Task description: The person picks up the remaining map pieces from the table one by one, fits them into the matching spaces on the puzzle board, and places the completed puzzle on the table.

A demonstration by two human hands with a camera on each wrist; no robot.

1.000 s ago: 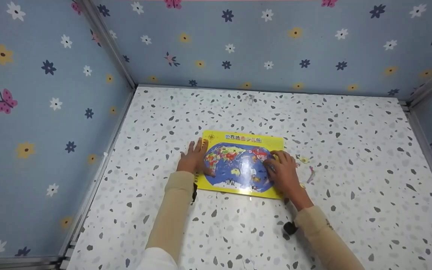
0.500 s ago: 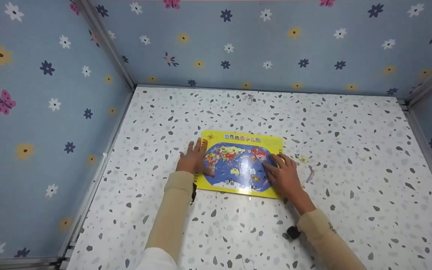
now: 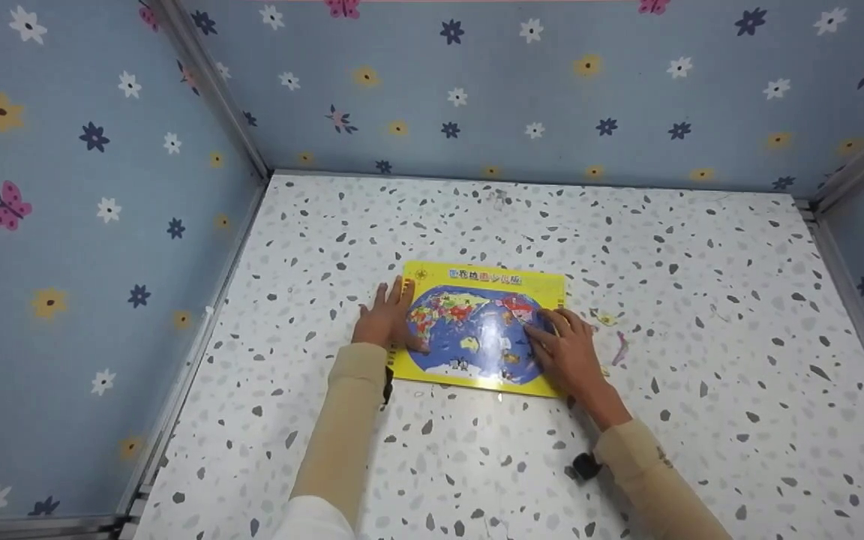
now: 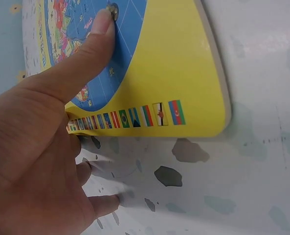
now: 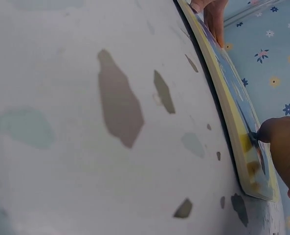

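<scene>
A yellow-bordered world map puzzle board (image 3: 484, 382) lies flat on the speckled table. My left hand (image 3: 383, 319) rests at the board's left edge with fingers spread. In the left wrist view, its thumb (image 4: 88, 56) lies across the printed map while the other fingers reach past a row of small flags. On the right side of the map, my right hand (image 3: 571, 351) touches the blue area with thumb and fingertips. A thumb or finger (image 5: 277, 131) presses the board's face in the right wrist view; whether a piece lies beneath it is hidden.
Just right of the board lie a small yellow-green piece (image 3: 607, 319) and a curved pinkish-purple piece (image 3: 621, 348). Another yellowish bit (image 3: 605, 371) is partly hidden by the right hand. Blue flowered panels (image 3: 492, 97) close off the back and sides of the table (image 3: 312, 225).
My right hand has shifted slightly down and its fingers have straightened a little on the map, mostly in the first half second. The left hand and the board hold their place.
</scene>
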